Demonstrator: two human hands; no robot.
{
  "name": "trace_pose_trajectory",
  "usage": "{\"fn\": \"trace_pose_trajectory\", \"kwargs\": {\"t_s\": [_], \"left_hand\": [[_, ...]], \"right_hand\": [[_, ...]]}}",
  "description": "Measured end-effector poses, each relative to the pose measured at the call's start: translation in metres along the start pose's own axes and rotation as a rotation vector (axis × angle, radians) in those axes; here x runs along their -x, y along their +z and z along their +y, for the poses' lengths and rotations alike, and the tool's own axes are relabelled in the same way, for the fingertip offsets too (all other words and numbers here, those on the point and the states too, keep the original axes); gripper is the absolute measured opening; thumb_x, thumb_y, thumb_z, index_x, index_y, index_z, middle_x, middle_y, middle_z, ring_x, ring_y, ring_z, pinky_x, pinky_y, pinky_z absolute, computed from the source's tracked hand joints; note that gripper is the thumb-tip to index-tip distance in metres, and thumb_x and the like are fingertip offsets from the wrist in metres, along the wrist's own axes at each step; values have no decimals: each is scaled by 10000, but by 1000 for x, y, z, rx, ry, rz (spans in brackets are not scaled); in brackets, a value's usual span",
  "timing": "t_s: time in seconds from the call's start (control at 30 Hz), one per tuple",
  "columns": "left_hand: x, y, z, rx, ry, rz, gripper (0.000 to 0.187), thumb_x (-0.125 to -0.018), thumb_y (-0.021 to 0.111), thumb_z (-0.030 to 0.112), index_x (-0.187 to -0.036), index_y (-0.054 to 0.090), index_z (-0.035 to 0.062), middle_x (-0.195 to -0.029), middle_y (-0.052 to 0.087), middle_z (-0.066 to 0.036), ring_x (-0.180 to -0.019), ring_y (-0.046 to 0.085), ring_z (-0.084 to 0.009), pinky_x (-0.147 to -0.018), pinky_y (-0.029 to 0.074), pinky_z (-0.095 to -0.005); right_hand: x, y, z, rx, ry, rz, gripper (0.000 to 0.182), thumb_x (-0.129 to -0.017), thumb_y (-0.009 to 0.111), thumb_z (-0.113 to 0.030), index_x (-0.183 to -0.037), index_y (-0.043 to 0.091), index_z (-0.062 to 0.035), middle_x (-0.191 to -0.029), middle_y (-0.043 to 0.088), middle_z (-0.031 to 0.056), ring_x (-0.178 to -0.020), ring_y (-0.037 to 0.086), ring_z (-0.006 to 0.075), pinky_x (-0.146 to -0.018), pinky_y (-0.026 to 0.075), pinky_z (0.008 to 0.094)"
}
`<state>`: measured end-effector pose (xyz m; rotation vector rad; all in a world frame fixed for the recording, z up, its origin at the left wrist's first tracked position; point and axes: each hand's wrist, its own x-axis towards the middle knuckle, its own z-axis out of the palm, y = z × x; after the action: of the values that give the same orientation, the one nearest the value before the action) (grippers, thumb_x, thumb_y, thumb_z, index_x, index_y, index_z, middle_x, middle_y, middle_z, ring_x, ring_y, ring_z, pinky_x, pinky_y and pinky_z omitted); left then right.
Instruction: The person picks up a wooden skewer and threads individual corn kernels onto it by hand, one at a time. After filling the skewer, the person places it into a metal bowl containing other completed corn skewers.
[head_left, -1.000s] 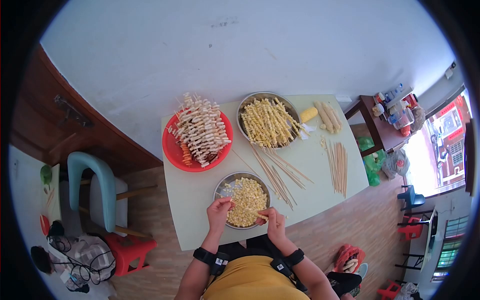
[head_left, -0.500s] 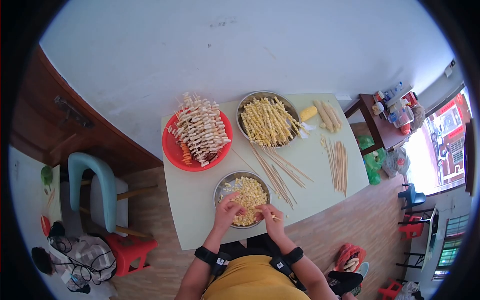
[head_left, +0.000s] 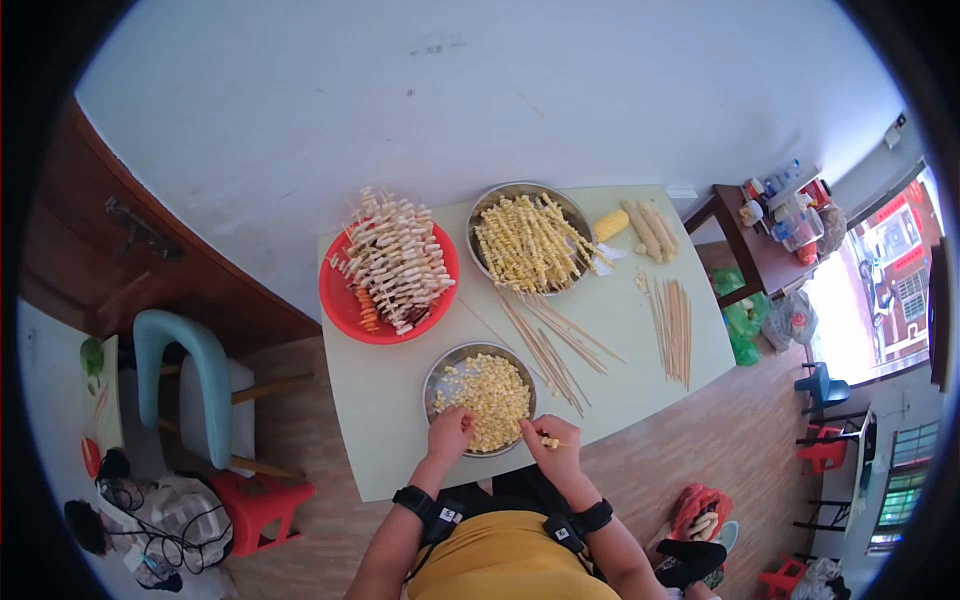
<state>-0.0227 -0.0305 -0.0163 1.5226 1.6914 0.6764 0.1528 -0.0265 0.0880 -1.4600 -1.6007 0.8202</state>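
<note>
Loose corn kernels [head_left: 487, 395] fill much of a metal bowl [head_left: 430, 388] at the table's near edge. My left hand [head_left: 450, 433] is over the bowl's lower left rim with its fingers curled together; whether a kernel is between them is hidden. At the lower right rim, my right hand [head_left: 555, 458] is closed round a thin wooden skewer [head_left: 567, 445]. A few kernels show on that skewer close to the fingers. Behind stands a second metal bowl [head_left: 480, 262] heaped with corn skewers [head_left: 530, 240].
A red basin [head_left: 335, 310] holds skewers of pale sliced pieces [head_left: 400, 260]. Bare wooden skewers [head_left: 674, 330] lie on the table [head_left: 610, 410], beside bagged corn cobs [head_left: 652, 232] and one yellow cob [head_left: 610, 225]. A blue chair [head_left: 160, 370] and red stool [head_left: 262, 510] stand left.
My left hand has drawn back from over the kernels to the near rim, its fingers now curled. My right hand has shifted slightly, still holding the skewer.
</note>
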Motion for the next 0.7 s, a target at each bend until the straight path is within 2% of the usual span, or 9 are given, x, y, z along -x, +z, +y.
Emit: {"fn": "trace_pose_trajectory", "kwargs": {"t_s": [0.07,0.1,0.17,0.23,0.33,0.4,0.5,0.57,0.7], "left_hand": [[1,-2,4,-5,6,-15,100,-637,594,52,-733,567,57,-710,536,-71,-625,555,-193,-581,455,-284],[1,-3,4,-12,9,-27,94,-638,591,46,-728,568,58,-707,535,-70,-624,553,-194,-581,454,-283],[1,-1,-2,33,24,-9,99,-647,589,44,-744,575,56,-705,544,-73,-622,558,-187,-580,455,-276],[1,1,-8,78,39,8,105,-655,588,41,-760,581,53,-702,554,-75,-619,563,-180,-578,456,-270],[2,1,-11,281,-91,7,101,-706,579,47,-806,590,34,-704,585,-66,-613,578,-143,-562,458,-239],[1,-1,-10,594,-206,-22,108,-753,559,60,-841,592,7,-706,603,-60,-623,584,-115,-558,462,-212],[2,-4,-11,661,-239,-30,132,-776,538,44,-882,582,-20,-726,602,-62,-652,578,-109,-592,464,-208],[3,-4,-8,643,-244,-13,133,-775,537,42,-884,582,-21,-730,604,-67,-652,581,-111,-591,464,-207],[3,0,-9,624,-215,31,136,-762,540,35,-877,590,-17,-724,613,-79,-643,598,-119,-587,471,-210]], "right_hand": [[-1,1,-1,40,-108,-19,166,-691,638,-94,-588,536,-12,-509,497,78,-433,468,185,-425,354,261],[0,2,1,40,-108,-19,166,-691,638,-94,-588,536,-12,-509,497,78,-433,468,185,-425,354,261],[3,6,5,109,-90,-126,129,-677,645,-135,-644,559,-45,-587,543,87,-510,531,241,-461,408,297],[1,9,0,103,-89,-156,107,-686,636,-123,-683,568,-41,-623,556,88,-541,545,233,-494,423,283],[5,17,14,108,-105,-235,97,-702,619,-115,-750,581,-40,-689,578,93,-601,568,233,-546,444,272],[9,21,26,118,-125,-286,105,-710,609,-117,-779,584,-42,-720,586,98,-630,577,239,-565,450,276],[11,20,25,38,-31,-373,98,-722,593,-103,-778,576,-23,-713,588,112,-634,585,235,-571,451,279],[6,12,5,-30,83,-251,92,-735,582,-92,-773,566,-10,-696,588,119,-627,589,218,-565,448,276],[5,12,-7,-65,32,-307,58,-718,563,-61,-760,548,-25,-677,568,115,-620,568,262,-552,445,301]]}}
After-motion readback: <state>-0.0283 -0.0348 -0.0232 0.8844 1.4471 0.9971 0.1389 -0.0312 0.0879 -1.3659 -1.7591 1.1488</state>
